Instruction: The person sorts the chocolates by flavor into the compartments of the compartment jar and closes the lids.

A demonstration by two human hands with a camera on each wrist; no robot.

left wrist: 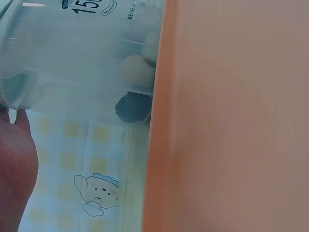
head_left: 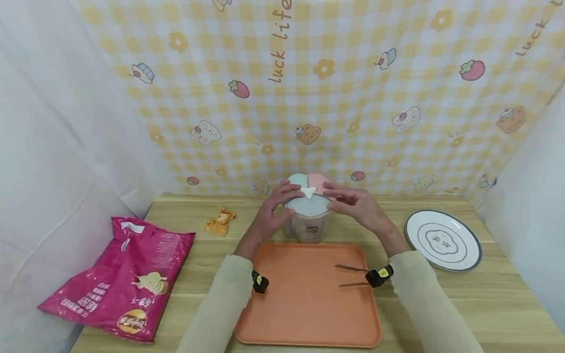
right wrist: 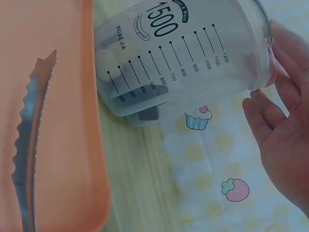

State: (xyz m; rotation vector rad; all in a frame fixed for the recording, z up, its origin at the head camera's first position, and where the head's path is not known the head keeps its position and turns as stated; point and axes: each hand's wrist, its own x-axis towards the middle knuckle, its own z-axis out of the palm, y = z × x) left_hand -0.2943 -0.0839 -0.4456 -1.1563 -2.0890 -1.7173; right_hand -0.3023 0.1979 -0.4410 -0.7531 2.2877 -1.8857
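Note:
A clear storage jar [head_left: 310,229] marked 1500 stands just behind the orange tray [head_left: 299,303]. Its round lid [head_left: 307,205] has teal, pink and grey-blue sections around a white middle piece. From the left, my left hand [head_left: 269,215] grips the lid's edge, fingers over the top and thumb at the side. Opposite it, my right hand [head_left: 363,208] holds the right edge between thumb and fingers. Several pale and dark pieces [left wrist: 133,107] lie at the jar's bottom. On the tray's right side are metal tongs [right wrist: 30,130] with wavy edges, partly hidden by my right wrist in the head view.
A magenta chip bag [head_left: 125,280] lies at the left. Small orange-wrapped pieces [head_left: 220,221] sit left of the jar. A white plate [head_left: 417,228] with a dark rim is at the right. Behind the table [head_left: 509,303] hangs a checked cloth [head_left: 326,105].

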